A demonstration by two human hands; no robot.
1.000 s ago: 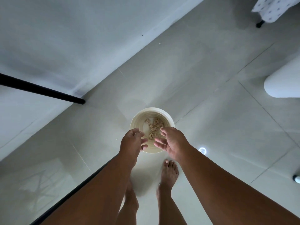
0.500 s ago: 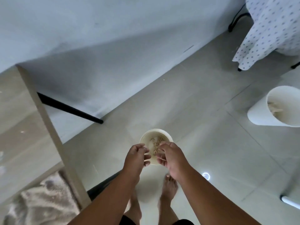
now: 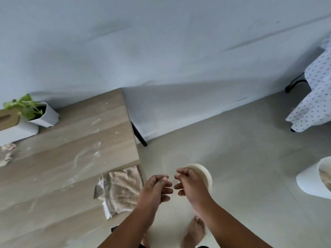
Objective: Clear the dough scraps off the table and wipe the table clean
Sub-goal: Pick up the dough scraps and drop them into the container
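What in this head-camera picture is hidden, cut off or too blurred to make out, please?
- Bowl: its inside is hidden by the right hand.
- Bin: cut off by the right edge.
- Dough scraps on the table: cut off by the left edge, blurred.
- Left hand: curled fingers, too blurred to tell whether they hold crumbs.

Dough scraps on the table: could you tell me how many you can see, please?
3, all at the table's far left edge: one nearest the white box, one just below it, one cut off by the frame. More may lie outside the view.
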